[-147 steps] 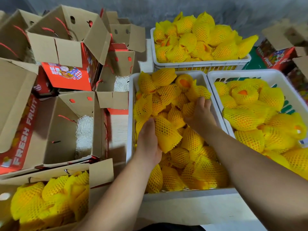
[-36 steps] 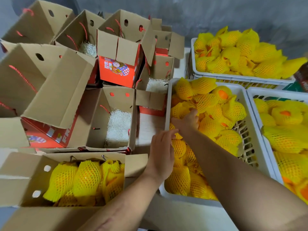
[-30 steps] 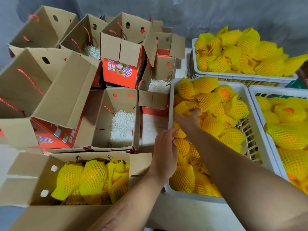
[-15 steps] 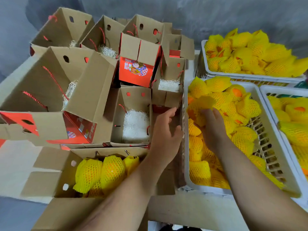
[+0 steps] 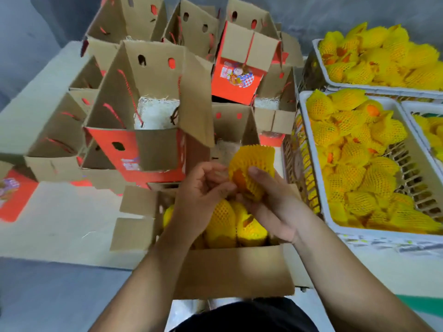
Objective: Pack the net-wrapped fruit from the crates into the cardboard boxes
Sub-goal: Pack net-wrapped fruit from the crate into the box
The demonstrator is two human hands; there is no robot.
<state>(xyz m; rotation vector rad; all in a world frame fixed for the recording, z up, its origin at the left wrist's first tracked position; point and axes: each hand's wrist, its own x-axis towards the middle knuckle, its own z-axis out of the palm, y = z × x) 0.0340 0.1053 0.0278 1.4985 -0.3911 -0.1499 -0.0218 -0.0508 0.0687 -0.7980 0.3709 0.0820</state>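
3 white crates (image 5: 311, 130) and open boxes (image 5: 153, 149) crowd pale table (image 5: 60, 224).

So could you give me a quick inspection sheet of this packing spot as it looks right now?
Surface: pale table carrying boxes and crates.
Job's things: net-wrapped fruit held above the near cardboard box, which is partly filled; white crate beside it holds many more.
Clutter: open empty boxes with white padding, crowded behind.
Grippers: left hand and right hand both hold the fruit.
Cables: nothing seen.
Surroundings: grey wall; two further fruit crates at the right.
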